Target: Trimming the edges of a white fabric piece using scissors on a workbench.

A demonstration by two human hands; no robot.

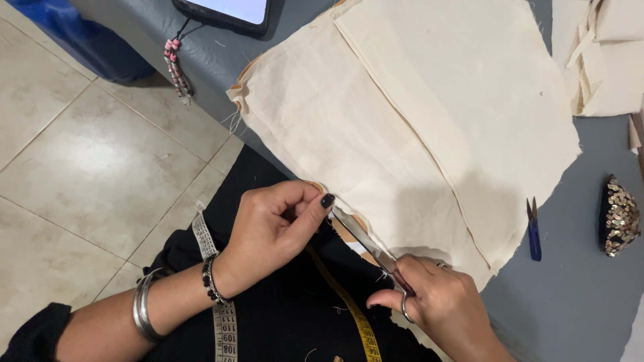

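Fabric [416, 127] sits on the grey counter [577, 295], its near edge hanging toward our lap. Our left hand [278, 224] is closed narrow, pinching that edge, while the right hand [436, 302] grips the scissors [365, 241], blades lying along the edge. We'd say keep the pinch tight so the cloth stays taut, and take short snips near the fold. It's cream woven cotton, matte, fraying into loose threads (layered, with a seam line running across). A blue thread snip [533, 231] and a sequined pincushion [618, 218] sit well apart.
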